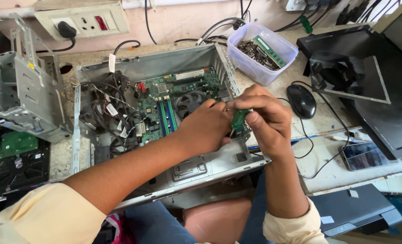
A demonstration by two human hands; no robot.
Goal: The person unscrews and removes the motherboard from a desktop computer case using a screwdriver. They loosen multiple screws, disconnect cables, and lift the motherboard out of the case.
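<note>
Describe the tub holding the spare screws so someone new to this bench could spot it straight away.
Start from the open computer case lying flat in the middle of the bench. Just past its far right corner, near the wall, sits a clear plastic tub with a bluish tint. Unlike the black mouse nearer the person, it holds a heap of dark screws and a green memory stick.

Pinkish wall at back w/ beige socket panel, black plug in it. Worn pale worktop, cables across. Even daylight, soft shadows.
</note>
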